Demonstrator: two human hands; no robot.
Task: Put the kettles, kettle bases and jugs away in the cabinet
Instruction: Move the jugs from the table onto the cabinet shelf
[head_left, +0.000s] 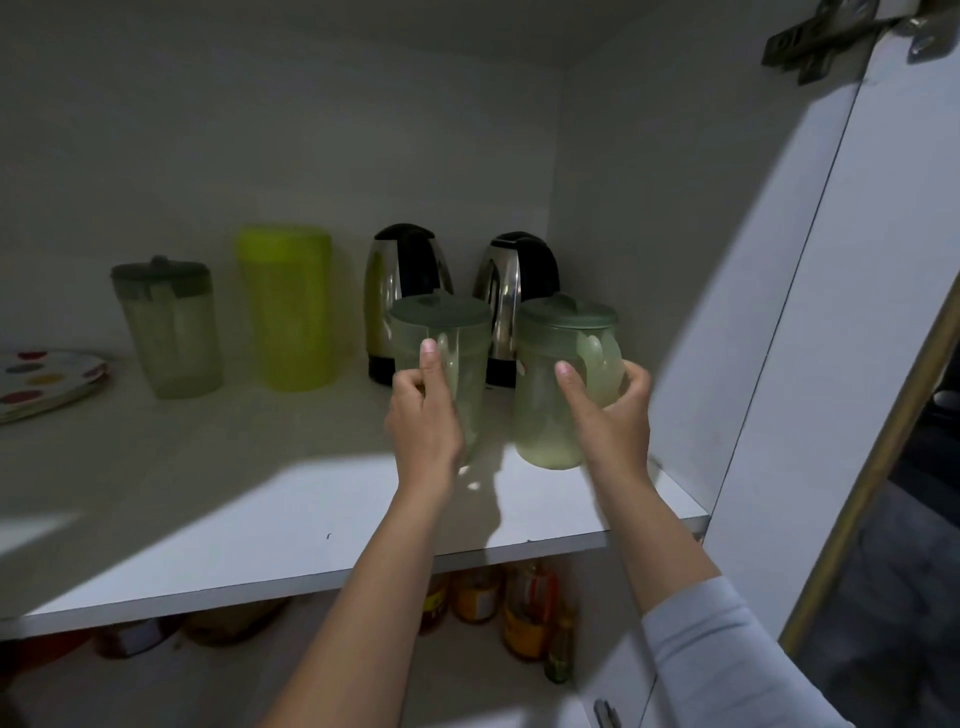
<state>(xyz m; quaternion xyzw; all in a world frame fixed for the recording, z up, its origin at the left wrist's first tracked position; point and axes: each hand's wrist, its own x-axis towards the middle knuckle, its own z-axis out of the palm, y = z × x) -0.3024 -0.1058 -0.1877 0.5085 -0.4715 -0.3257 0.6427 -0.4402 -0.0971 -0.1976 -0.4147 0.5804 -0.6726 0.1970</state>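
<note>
A white cabinet shelf (260, 519) lies half in shadow, its door (831, 312) swung open at right. Against the back wall stand two steel kettles (402, 301) (514, 291); left of them a lime-green jug (288, 306), a lidded clear jug (169, 327) and spotted plates (47, 382). In front of the kettles, the left hand (423, 415) grips a straight lidded jug (449, 353) and the right hand (613, 410) grips a rounder lidded jug (550, 395). Bottles (524, 608) crowd the shelf below.
</note>
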